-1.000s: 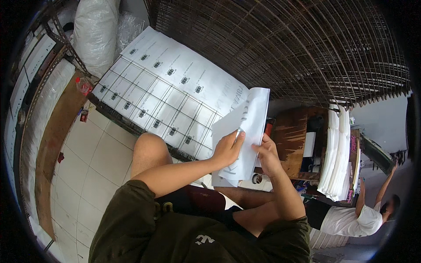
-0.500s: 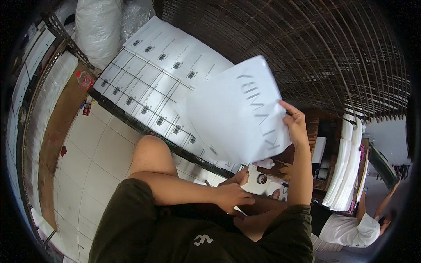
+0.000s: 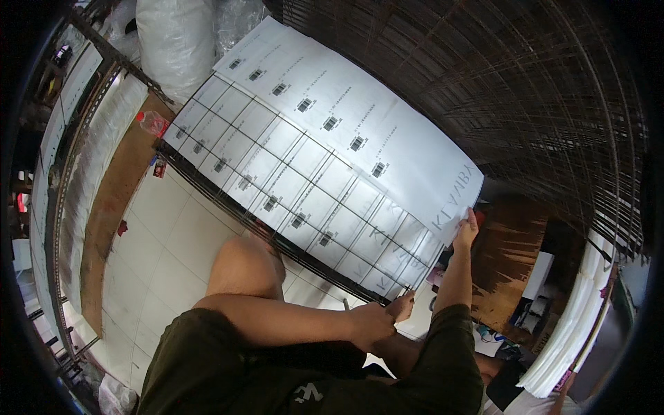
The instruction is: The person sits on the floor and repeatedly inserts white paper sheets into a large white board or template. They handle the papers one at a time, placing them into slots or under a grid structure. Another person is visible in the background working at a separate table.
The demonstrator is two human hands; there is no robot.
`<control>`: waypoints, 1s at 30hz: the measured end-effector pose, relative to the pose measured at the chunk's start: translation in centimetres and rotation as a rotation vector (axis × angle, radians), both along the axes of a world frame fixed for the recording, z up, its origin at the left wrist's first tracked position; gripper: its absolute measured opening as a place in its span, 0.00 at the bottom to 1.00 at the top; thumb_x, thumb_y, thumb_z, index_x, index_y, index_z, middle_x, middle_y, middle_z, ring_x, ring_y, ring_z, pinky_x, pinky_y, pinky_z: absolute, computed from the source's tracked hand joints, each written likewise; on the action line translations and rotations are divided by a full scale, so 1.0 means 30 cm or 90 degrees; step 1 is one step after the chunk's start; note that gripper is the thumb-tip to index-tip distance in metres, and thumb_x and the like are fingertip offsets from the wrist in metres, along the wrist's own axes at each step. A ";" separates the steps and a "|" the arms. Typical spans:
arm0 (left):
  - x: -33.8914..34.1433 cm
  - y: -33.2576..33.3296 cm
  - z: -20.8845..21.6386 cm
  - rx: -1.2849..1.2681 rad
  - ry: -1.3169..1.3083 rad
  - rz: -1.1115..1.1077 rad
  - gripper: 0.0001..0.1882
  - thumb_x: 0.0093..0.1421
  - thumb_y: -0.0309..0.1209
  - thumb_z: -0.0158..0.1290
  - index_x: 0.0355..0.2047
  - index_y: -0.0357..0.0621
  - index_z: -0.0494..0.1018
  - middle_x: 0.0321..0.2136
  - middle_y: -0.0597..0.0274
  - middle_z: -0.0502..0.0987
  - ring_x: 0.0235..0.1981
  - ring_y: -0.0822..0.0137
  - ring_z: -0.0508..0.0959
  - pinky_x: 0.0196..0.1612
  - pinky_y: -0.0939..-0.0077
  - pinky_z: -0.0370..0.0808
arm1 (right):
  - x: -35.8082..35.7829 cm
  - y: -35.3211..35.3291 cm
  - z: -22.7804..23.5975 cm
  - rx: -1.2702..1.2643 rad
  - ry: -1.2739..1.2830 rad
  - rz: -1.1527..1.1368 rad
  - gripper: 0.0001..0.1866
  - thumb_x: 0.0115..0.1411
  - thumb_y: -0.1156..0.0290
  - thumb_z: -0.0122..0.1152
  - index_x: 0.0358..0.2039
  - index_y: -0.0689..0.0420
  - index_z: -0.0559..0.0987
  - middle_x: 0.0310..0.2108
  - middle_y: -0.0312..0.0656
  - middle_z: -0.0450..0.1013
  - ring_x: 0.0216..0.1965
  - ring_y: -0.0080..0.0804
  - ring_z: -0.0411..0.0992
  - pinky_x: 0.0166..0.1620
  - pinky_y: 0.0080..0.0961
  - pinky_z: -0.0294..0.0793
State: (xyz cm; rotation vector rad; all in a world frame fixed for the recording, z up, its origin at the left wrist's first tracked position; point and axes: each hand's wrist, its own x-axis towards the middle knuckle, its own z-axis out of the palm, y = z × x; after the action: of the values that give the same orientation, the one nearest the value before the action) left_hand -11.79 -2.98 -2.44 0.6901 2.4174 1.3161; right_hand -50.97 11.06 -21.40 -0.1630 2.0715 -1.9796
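My right hand pinches the near right corner of a large white printed sheet. That sheet lies nearly flat over the far part of a wire rack. Through the rack's grid another white printed sheet shows beneath the wires. My left hand rests low by my foot, close to the rack's near edge. How its fingers are set cannot be made out.
Many dark wire racks stand raised at the far right. Plastic-wrapped white bundles sit at the back left, near a red-capped bottle. A brown wooden board and a white stack are on the right.
My right hand has lowered the raised, curved sheet onto the rack's far part, and it now lies flatter. My left hand has shifted slightly to the right. A person at the right is no longer clearly visible.
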 end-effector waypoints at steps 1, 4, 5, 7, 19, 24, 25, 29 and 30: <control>-0.017 -0.021 0.020 -0.031 -0.054 -0.039 0.27 0.49 0.52 0.58 0.35 0.37 0.75 0.31 0.49 0.77 0.31 0.48 0.79 0.32 0.58 0.77 | -0.030 -0.006 -0.029 0.029 -0.009 -0.015 0.32 0.45 0.87 0.45 0.55 0.62 0.72 0.29 0.34 0.68 0.22 0.21 0.64 0.25 0.17 0.65; -0.026 -0.020 -0.013 0.007 -0.067 0.003 0.26 0.49 0.50 0.58 0.35 0.37 0.74 0.32 0.48 0.77 0.31 0.48 0.79 0.32 0.58 0.77 | -0.096 -0.003 -0.095 0.086 -0.009 -0.009 0.33 0.45 0.87 0.45 0.56 0.62 0.71 0.36 0.37 0.72 0.24 0.21 0.66 0.26 0.18 0.66; -0.026 -0.020 -0.022 0.013 -0.074 0.008 0.26 0.49 0.50 0.58 0.35 0.37 0.74 0.32 0.48 0.77 0.31 0.48 0.79 0.32 0.58 0.77 | -0.112 -0.006 -0.119 0.096 -0.008 -0.010 0.33 0.45 0.87 0.45 0.56 0.62 0.71 0.40 0.39 0.72 0.26 0.22 0.67 0.27 0.17 0.67; -0.034 -0.020 -0.031 0.027 -0.084 0.012 0.25 0.49 0.49 0.58 0.35 0.38 0.74 0.33 0.48 0.77 0.31 0.48 0.79 0.32 0.57 0.77 | -0.141 -0.014 -0.149 0.119 -0.003 -0.015 0.33 0.45 0.87 0.45 0.57 0.62 0.70 0.47 0.42 0.72 0.30 0.22 0.70 0.29 0.17 0.68; -0.027 0.055 -0.099 -0.066 -0.129 -0.086 0.26 0.52 0.50 0.56 0.38 0.38 0.73 0.34 0.48 0.77 0.33 0.52 0.80 0.35 0.57 0.76 | -0.164 -0.011 -0.224 0.186 0.049 -0.057 0.28 0.48 0.87 0.50 0.52 0.61 0.74 0.50 0.43 0.72 0.51 0.32 0.69 0.55 0.24 0.64; -0.032 0.045 -0.099 -0.103 -0.161 -0.086 0.26 0.50 0.50 0.57 0.40 0.41 0.74 0.34 0.49 0.77 0.36 0.52 0.80 0.37 0.57 0.76 | -0.050 0.066 -0.221 0.393 0.321 0.065 0.24 0.48 0.84 0.54 0.49 0.56 0.76 0.47 0.47 0.74 0.49 0.38 0.71 0.52 0.27 0.69; -0.028 0.047 -0.104 -0.113 -0.183 -0.072 0.26 0.50 0.50 0.57 0.40 0.42 0.74 0.34 0.49 0.77 0.36 0.52 0.80 0.37 0.57 0.76 | 0.011 0.040 -0.180 0.452 0.402 0.120 0.23 0.49 0.83 0.54 0.48 0.56 0.76 0.46 0.48 0.74 0.48 0.40 0.72 0.50 0.28 0.70; -0.028 0.032 -0.110 -0.110 -0.130 -0.067 0.29 0.48 0.53 0.59 0.41 0.43 0.75 0.34 0.49 0.77 0.37 0.51 0.79 0.39 0.56 0.76 | 0.165 0.015 0.031 0.614 0.401 0.325 0.18 0.51 0.75 0.55 0.45 0.54 0.77 0.40 0.49 0.75 0.39 0.49 0.75 0.44 0.40 0.75; -0.035 0.031 -0.103 -0.122 -0.129 -0.074 0.28 0.48 0.53 0.59 0.40 0.43 0.75 0.34 0.49 0.77 0.37 0.51 0.79 0.39 0.56 0.76 | 0.183 0.023 0.089 0.631 0.426 0.362 0.18 0.52 0.75 0.54 0.45 0.54 0.77 0.39 0.48 0.76 0.38 0.48 0.75 0.42 0.39 0.75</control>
State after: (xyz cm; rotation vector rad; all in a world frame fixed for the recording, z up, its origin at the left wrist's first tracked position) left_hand -12.85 -2.06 -5.53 0.6034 2.2664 1.0394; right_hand -45.47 11.76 -18.73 -1.1389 2.6908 -0.4655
